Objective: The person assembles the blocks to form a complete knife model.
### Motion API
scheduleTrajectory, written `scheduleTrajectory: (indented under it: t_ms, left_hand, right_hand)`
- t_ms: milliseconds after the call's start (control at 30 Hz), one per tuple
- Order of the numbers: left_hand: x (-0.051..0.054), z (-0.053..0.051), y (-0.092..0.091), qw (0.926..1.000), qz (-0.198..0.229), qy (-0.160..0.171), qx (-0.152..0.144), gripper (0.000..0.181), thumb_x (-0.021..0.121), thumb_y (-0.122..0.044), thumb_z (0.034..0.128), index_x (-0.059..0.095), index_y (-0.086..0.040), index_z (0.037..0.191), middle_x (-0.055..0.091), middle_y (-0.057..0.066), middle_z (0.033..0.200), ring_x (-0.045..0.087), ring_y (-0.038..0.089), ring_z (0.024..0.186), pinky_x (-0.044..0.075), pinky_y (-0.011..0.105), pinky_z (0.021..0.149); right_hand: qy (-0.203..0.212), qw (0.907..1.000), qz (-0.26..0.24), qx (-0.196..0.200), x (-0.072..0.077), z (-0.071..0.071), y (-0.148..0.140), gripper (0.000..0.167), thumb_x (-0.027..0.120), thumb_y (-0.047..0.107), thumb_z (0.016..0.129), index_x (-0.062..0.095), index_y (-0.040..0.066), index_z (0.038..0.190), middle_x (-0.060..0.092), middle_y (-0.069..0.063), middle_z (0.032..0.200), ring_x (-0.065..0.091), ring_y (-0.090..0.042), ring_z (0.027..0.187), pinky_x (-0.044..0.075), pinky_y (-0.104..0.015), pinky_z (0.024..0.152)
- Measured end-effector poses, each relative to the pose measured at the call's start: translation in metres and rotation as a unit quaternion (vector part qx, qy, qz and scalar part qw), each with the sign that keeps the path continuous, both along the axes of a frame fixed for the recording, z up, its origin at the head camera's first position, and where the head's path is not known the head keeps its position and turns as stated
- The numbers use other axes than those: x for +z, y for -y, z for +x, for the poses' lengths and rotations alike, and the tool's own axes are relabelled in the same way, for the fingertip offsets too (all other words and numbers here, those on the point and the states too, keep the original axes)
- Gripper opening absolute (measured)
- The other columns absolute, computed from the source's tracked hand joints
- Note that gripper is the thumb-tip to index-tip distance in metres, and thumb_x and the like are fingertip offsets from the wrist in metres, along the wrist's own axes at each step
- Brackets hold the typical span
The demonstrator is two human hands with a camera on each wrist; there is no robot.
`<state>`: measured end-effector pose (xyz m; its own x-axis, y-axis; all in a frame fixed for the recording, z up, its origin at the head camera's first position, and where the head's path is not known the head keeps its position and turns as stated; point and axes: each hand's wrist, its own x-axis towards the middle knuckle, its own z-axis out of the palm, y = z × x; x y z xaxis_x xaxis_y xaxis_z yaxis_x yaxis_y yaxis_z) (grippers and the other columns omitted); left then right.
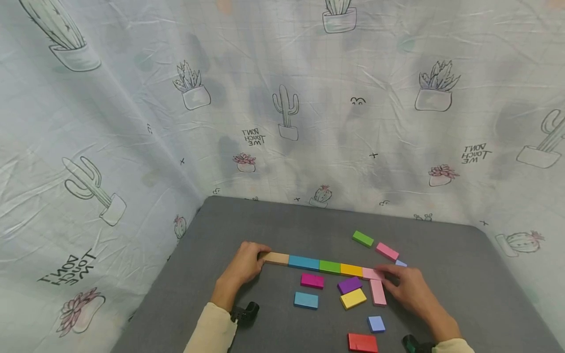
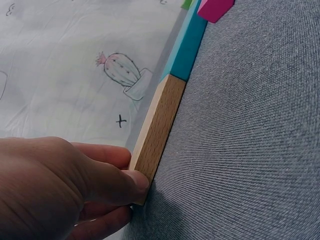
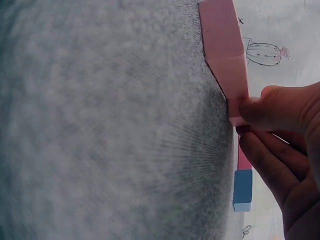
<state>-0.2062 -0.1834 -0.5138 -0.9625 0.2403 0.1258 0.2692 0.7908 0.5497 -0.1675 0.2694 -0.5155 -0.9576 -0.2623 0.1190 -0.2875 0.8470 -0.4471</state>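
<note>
A straight row of coloured blocks lies end to end on the grey table: a plain wooden block [image 1: 277, 258], a blue block [image 1: 303, 263], a green block [image 1: 329, 266], a yellow block [image 1: 351, 270] and a pink block [image 1: 370, 273]. At the row's left end, my left hand [image 1: 247, 262] pinches the wooden block between thumb and fingers, clearly in the left wrist view. My right hand [image 1: 408, 287] grips the pink block's right end, which its fingers partly cover. A second pink block [image 1: 377, 292] lies crosswise just below that end, near the right thumb.
Below the row lie loose blocks: magenta [image 1: 312, 281], blue [image 1: 306, 300], purple [image 1: 349, 285], yellow [image 1: 353, 298], light blue [image 1: 376, 324] and red [image 1: 363, 342]. Behind it are a green block [image 1: 363, 239] and another pink block [image 1: 387, 251]. A printed curtain [image 1: 309, 162] borders the table.
</note>
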Motion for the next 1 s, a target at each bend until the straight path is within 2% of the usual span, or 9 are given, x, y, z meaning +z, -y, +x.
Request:
scheduleTrajectory:
  t_ms: [167, 333, 467, 600, 667, 833, 1000]
  left_hand:
    - [-0.001, -0.001, 0.0, 1.0, -0.004, -0.006, -0.002, 0.029, 0.08, 0.006, 0.0948, 0.084, -0.006, 0.121, 0.081, 0.013, 0.118, 0.076, 0.035, 0.112, 0.064, 0.052, 0.095]
    - [0.0, -0.001, 0.001, 1.0, -0.005, -0.005, -0.003, 0.029, 0.079, 0.006, 0.0953, 0.084, -0.006, 0.121, 0.081, 0.013, 0.117, 0.076, 0.034, 0.111, 0.064, 0.051, 0.093]
    - [0.001, -0.002, 0.002, 0.9999, -0.01, -0.008, -0.005, 0.029, 0.079, 0.006, 0.0955, 0.083, -0.006, 0.121, 0.081, 0.013, 0.117, 0.076, 0.033, 0.109, 0.065, 0.05, 0.091]
    - [0.001, -0.002, 0.002, 0.9999, -0.009, -0.007, -0.003, 0.028, 0.079, 0.005, 0.0956, 0.084, -0.006, 0.121, 0.081, 0.013, 0.117, 0.076, 0.033, 0.109, 0.065, 0.05, 0.092]
    - [0.0, -0.001, 0.002, 1.0, -0.005, -0.005, 0.0, 0.028, 0.079, 0.005, 0.0957, 0.084, -0.007, 0.12, 0.081, 0.013, 0.117, 0.076, 0.033, 0.109, 0.065, 0.05, 0.093]
    - [0.0, -0.001, 0.001, 1.0, -0.004, -0.004, -0.002, 0.028, 0.079, 0.005, 0.096, 0.084, -0.007, 0.121, 0.081, 0.013, 0.118, 0.076, 0.033, 0.11, 0.064, 0.051, 0.093]
    - [-0.001, -0.001, 0.002, 1.0, -0.007, -0.005, -0.006, 0.028, 0.079, 0.004, 0.0962, 0.083, -0.006, 0.122, 0.081, 0.013, 0.118, 0.076, 0.033, 0.109, 0.065, 0.05, 0.092]
  right_hand:
    - [-0.001, 1.0, 0.0, -0.002, 0.002, -0.001, -0.002, 0.035, 0.089, 0.007, 0.089, 0.082, 0.009, 0.124, 0.083, -0.005, 0.115, 0.078, -0.025, 0.1, 0.066, -0.054, 0.089]
    - [-0.051, 0.9987, -0.003, 0.008, 0.014, -0.001, 0.003, 0.036, 0.09, 0.008, 0.088, 0.082, 0.006, 0.123, 0.083, -0.01, 0.115, 0.079, -0.03, 0.099, 0.066, -0.057, 0.086]
    - [-0.071, 0.9966, -0.035, 0.025, 0.027, 0.001, 0.022, 0.038, 0.089, 0.004, 0.088, 0.081, 0.005, 0.125, 0.083, -0.011, 0.116, 0.079, -0.032, 0.1, 0.066, -0.057, 0.086]
    - [-0.076, 0.9933, -0.078, 0.04, 0.03, 0.002, 0.047, 0.035, 0.089, 0.003, 0.089, 0.082, 0.007, 0.123, 0.084, -0.008, 0.115, 0.08, -0.03, 0.104, 0.066, -0.055, 0.089]
    - [-0.064, 0.9921, -0.097, 0.048, 0.028, 0.003, 0.059, 0.034, 0.088, 0.005, 0.09, 0.083, 0.008, 0.123, 0.084, -0.006, 0.116, 0.081, -0.028, 0.105, 0.066, -0.053, 0.09]
    - [-0.004, 0.9888, -0.129, 0.074, 0.018, 0.005, 0.084, 0.033, 0.085, 0.008, 0.095, 0.081, 0.009, 0.128, 0.082, -0.007, 0.123, 0.08, -0.027, 0.108, 0.067, -0.046, 0.091]
    - [0.006, 0.988, -0.128, 0.087, 0.008, 0.008, 0.102, 0.032, 0.086, 0.011, 0.095, 0.082, 0.014, 0.126, 0.082, -0.001, 0.124, 0.08, -0.024, 0.112, 0.066, -0.047, 0.095]
